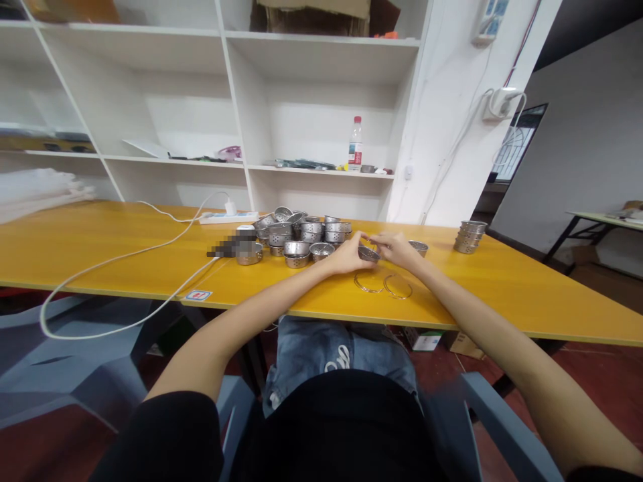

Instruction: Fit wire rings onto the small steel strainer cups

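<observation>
— Where was the metal cup?
— On or just above the yellow table (502, 294), between the hands; the metal cup (369, 254) was partly hidden by fingers.

— What lay around it?
— Wire rings (398, 296) on its near side, a loose cup (418, 248) beyond the right hand, and a crowded pile of perforated cups (311, 234) just beside the left. Farther right stood a stack of cups (471, 238).

— And the hands?
— Both forearms reached forward and converged. The left hand (350, 254) curled around the cup's side, thumb low, index finger high, gripping it. The right hand (396, 250) came in from the other side, fingertips drawn together over the rim; I couldn't tell what they pinched.

— Which way did the cup point?
— Its mouth faced upward; squat and round, it lay broadest roughly level.
</observation>
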Tool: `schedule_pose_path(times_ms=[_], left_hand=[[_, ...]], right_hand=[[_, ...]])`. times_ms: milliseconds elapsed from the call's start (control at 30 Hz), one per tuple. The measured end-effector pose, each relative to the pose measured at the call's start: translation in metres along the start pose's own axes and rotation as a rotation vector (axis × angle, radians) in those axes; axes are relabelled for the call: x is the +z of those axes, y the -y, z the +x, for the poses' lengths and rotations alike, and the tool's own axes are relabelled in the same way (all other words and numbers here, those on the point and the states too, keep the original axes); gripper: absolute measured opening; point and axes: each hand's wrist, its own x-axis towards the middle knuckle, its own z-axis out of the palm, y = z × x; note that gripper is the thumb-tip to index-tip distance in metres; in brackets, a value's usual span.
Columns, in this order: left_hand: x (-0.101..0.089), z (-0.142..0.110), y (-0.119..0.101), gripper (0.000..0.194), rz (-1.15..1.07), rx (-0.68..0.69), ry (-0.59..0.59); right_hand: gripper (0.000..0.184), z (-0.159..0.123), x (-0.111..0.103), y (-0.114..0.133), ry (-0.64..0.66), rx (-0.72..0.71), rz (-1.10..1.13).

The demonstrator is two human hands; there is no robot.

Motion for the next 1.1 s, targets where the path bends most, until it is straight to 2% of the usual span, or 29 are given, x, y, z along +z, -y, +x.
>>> schedule_pose_path(times_ms=[167,367,667,900,1100], left_hand=[[0.001,0.002,0.001,0.066,0.015,-0.053,-0.074],[-0.001,0.004,-0.001,0.067,-0.011,-0.133,-0.076],[-0.006,0.005,-0.003,0.059,-0.017,-0.179,-0.067],[-0.007,0.007,0.003,0.055,-0.025,-0.159,-0.046],[-0.005,0.009,0.007,0.054,-0.004,-0.147,-0.054]], right_hand=[[0.042,-0.001,0.006,0.000,0.002,-0.122,-0.055],[0.041,-0.002,0.007,-0.003,-0.006,-0.210,-0.064],[0.042,-0.007,0.008,-0.008,0.035,-0.182,-0.077],[0.040,-0.008,0.010,-0.014,0.027,-0.198,-0.153],[0.038,-0.004,0.011,-0.018,0.074,-0.215,-0.240]])
